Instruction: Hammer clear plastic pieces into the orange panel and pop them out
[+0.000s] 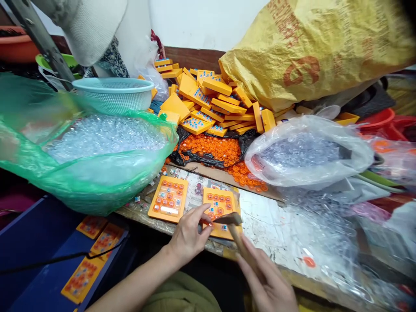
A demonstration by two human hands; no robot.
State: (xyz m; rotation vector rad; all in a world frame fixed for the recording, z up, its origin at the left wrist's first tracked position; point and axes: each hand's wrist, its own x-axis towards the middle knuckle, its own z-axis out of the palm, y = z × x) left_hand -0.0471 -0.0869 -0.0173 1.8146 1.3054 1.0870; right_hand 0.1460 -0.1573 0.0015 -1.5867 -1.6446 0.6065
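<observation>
My right hand (268, 279) is wrapped round the wooden handle of a small hammer (244, 250). The hammer's dark head is over a yellow-orange board (231, 234) fitted with orange rings and small blue-and-white pieces. At the lower left part of that board is my left hand (190, 232), thumb and fingertips pinched together. Whatever is between those fingertips is too small to make out. Just left of it lies a second yellow-orange board (168, 213), set with orange rings and clear caps. The hammer head hides part of the nearer board.
A green bag (107, 184) and a white bag (273, 175) hold clear plastic pieces. Orange rings (208, 149) fill a black bag behind the boards, beneath piled yellow blocks (224, 102). A blue bin (48, 255) holds several filled boards. Loose clear pieces (328, 236) cover the right side.
</observation>
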